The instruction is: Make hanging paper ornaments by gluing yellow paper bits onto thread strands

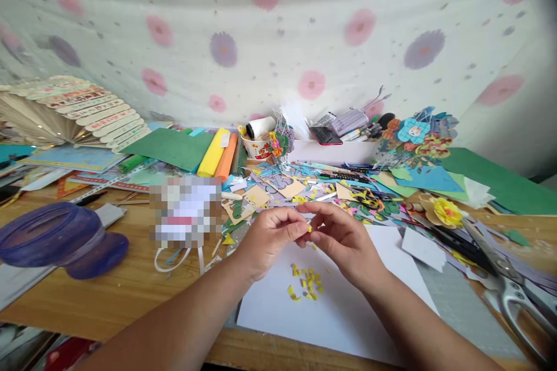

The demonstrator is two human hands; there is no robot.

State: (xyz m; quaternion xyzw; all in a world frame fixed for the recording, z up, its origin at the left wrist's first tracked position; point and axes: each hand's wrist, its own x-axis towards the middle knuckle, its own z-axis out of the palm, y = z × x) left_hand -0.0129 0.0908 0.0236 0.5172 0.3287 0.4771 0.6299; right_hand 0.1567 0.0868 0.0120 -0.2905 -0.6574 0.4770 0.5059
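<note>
My left hand (pixel 268 237) and my right hand (pixel 343 240) meet fingertip to fingertip above a white sheet of paper (pixel 348 313). Between the fingertips both hands pinch a tiny yellow paper scrap (pixel 309 229). Below the hands, a small heap of yellow paper bits (pixel 307 284) lies on the white sheet. The sheet rests on a wooden table (pixel 122 290).
Large scissors (pixel 500 278) lie at the right, beside a yellow paper flower (pixel 447 211). A purple jar (pixel 56 237) lies on its side at the left. Cut paper scraps, green, yellow and orange foam sheets (pixel 204 153), a cup (pixel 256 148) and a flowered cloth backdrop fill the rear.
</note>
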